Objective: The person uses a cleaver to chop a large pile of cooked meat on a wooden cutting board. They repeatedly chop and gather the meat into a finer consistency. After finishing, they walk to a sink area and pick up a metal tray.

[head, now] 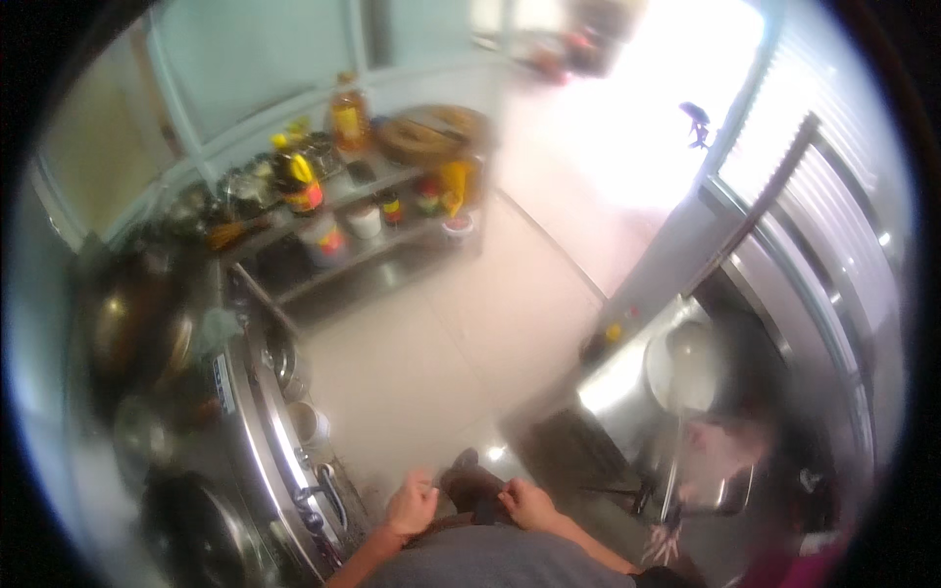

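My left hand (pixel 413 506) is in front of my waist at the bottom centre, fingers curled. I cannot tell whether something small is in it. My right hand (pixel 528 504) is also loosely curled near my waist, a little to the right, with no object visible in it. The two hands are apart, with dark legwear and a dark shoe (pixel 464 460) between and beyond them. A grey top (pixel 507 558) covers my body. To the left of my left hand runs the steel front edge of a cooking range (pixel 276 441).
A steel shelf (pixel 345 261) holds bottles, tubs and a round wooden board (pixel 430 134). Large woks (pixel 195 525) sit at left. At right a steel counter (pixel 614 378) bears a white round vessel (pixel 680 367); another person's hand (pixel 664 542) is near it. A bright doorway lies beyond.
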`<state>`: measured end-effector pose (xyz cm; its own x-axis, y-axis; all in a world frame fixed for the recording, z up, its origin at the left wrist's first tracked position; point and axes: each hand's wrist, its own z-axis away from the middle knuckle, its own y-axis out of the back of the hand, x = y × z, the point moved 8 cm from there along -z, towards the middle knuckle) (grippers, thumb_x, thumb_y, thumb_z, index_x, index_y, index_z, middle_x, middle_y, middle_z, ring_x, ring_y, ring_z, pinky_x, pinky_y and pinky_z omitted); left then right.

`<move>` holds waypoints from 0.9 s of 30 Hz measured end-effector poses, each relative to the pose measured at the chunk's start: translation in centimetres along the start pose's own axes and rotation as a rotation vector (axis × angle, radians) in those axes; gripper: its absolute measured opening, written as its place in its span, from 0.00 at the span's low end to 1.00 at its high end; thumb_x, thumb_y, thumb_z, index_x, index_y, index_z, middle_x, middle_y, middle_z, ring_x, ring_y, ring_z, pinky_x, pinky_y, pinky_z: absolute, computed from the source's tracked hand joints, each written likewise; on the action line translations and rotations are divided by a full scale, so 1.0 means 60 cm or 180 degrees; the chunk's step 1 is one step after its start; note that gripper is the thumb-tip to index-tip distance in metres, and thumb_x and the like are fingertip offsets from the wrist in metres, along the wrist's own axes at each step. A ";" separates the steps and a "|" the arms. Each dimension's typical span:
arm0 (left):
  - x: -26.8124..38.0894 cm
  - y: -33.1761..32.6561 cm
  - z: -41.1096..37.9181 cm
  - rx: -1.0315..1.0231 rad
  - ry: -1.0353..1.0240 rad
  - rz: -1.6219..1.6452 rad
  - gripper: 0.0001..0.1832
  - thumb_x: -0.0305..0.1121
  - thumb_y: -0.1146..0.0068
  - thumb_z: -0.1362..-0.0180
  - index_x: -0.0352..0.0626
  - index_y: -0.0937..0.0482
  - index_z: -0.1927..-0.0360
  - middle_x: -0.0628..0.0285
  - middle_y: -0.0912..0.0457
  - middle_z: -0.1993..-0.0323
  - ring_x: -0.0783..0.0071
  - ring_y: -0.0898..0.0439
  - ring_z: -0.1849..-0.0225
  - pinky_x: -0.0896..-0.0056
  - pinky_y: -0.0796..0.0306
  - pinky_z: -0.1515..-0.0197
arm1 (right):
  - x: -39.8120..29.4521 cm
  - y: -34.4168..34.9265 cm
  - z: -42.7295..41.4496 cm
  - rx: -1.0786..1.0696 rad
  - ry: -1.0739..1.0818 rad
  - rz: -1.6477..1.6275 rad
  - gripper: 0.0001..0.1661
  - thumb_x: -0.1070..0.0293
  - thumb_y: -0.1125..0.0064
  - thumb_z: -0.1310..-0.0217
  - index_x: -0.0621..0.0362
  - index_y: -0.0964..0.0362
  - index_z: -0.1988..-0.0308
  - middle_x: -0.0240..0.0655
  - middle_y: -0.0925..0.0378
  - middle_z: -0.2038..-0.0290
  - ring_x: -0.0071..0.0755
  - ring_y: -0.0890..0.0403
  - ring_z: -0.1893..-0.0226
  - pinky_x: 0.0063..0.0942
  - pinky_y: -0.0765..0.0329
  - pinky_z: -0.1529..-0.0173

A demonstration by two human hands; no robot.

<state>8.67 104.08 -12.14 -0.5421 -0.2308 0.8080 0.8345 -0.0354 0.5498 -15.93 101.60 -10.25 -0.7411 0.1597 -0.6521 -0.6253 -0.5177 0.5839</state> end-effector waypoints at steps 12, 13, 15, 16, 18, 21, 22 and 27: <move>-0.080 0.226 -0.318 0.1091 0.0568 -0.0586 0.26 0.25 0.45 0.51 0.36 0.42 0.50 0.56 0.26 0.72 0.61 0.24 0.71 0.61 0.29 0.65 | -0.105 0.220 -0.452 -0.0220 0.0385 0.0983 0.20 0.52 0.50 0.41 0.57 0.28 0.59 0.46 0.24 0.65 0.53 0.23 0.61 0.43 0.26 0.57; -0.108 0.229 -0.328 0.1086 0.0914 -0.0229 0.23 0.25 0.45 0.53 0.35 0.39 0.53 0.56 0.26 0.72 0.60 0.24 0.72 0.60 0.29 0.66 | -0.105 0.228 -0.478 -0.0331 0.0319 0.0971 0.21 0.52 0.50 0.41 0.57 0.28 0.58 0.46 0.23 0.64 0.53 0.23 0.60 0.43 0.26 0.56; -0.135 0.218 -0.418 0.0943 0.0875 -0.0376 0.24 0.25 0.45 0.53 0.35 0.40 0.52 0.56 0.26 0.74 0.59 0.24 0.73 0.60 0.29 0.66 | -0.103 0.250 -0.536 -0.0460 0.0177 0.0910 0.21 0.51 0.50 0.41 0.56 0.28 0.57 0.46 0.23 0.64 0.52 0.23 0.59 0.43 0.27 0.55; -0.133 0.220 -0.474 0.0913 0.0886 -0.0451 0.25 0.25 0.45 0.53 0.35 0.40 0.52 0.57 0.25 0.75 0.58 0.23 0.73 0.59 0.29 0.67 | -0.103 0.273 -0.556 -0.0409 0.0012 0.0692 0.26 0.48 0.49 0.42 0.57 0.30 0.52 0.47 0.23 0.61 0.52 0.23 0.58 0.43 0.27 0.54; -0.071 0.209 -0.596 0.0693 0.0605 -0.0563 0.25 0.27 0.46 0.52 0.37 0.41 0.50 0.56 0.25 0.74 0.58 0.23 0.71 0.59 0.29 0.65 | -0.102 0.314 -0.566 -0.0535 -0.0387 0.0627 0.31 0.46 0.48 0.42 0.58 0.34 0.48 0.48 0.23 0.58 0.51 0.23 0.55 0.42 0.27 0.53; 0.048 0.179 -0.809 0.0358 -0.0043 -0.0643 0.25 0.28 0.46 0.49 0.38 0.43 0.49 0.55 0.24 0.71 0.57 0.22 0.69 0.59 0.29 0.63 | -0.032 0.346 -0.572 -0.0288 -0.0992 0.0200 0.38 0.44 0.47 0.44 0.59 0.39 0.43 0.49 0.25 0.53 0.51 0.25 0.51 0.40 0.28 0.49; 0.084 0.184 -0.872 0.0227 -0.0188 -0.0821 0.25 0.28 0.46 0.49 0.39 0.43 0.49 0.55 0.23 0.70 0.56 0.21 0.69 0.58 0.28 0.62 | -0.040 0.360 -0.580 -0.0219 -0.1170 -0.0028 0.40 0.43 0.47 0.44 0.60 0.41 0.41 0.49 0.26 0.51 0.51 0.26 0.49 0.39 0.29 0.48; 0.306 0.113 -1.167 -0.0263 -0.1007 -0.0436 0.24 0.28 0.47 0.47 0.41 0.42 0.48 0.55 0.23 0.68 0.56 0.21 0.69 0.57 0.29 0.62 | 0.009 0.440 -0.656 0.0099 -0.1716 -0.1055 0.45 0.38 0.47 0.45 0.60 0.42 0.39 0.48 0.32 0.44 0.48 0.31 0.43 0.35 0.35 0.40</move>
<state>11.30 31.51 -8.42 -0.6423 0.0937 0.7607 0.7502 -0.1267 0.6490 -23.21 54.93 -14.26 -0.5207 0.7126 -0.4702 -0.8436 -0.3449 0.4116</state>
